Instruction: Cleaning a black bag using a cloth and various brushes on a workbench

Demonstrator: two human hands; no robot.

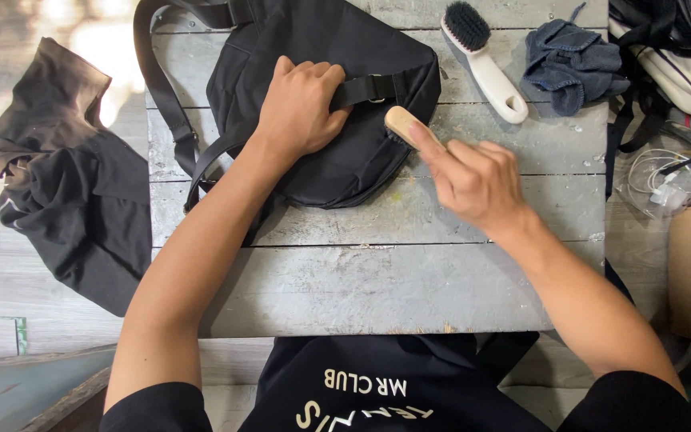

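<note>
A black bag (337,152) with straps lies on a grey wooden table (377,280). My left hand (301,104) presses flat on top of the bag, fingers over a strap. My right hand (473,180) grips a small wooden brush (404,126), its bristles against the bag's right edge, index finger stretched along the handle.
A white-handled brush with black bristles (481,60) and a crumpled blue-grey cloth (569,64) lie at the table's far right. A black garment (65,176) lies on the floor to the left. More bags (681,48) and white cables (665,180) crowd the right side.
</note>
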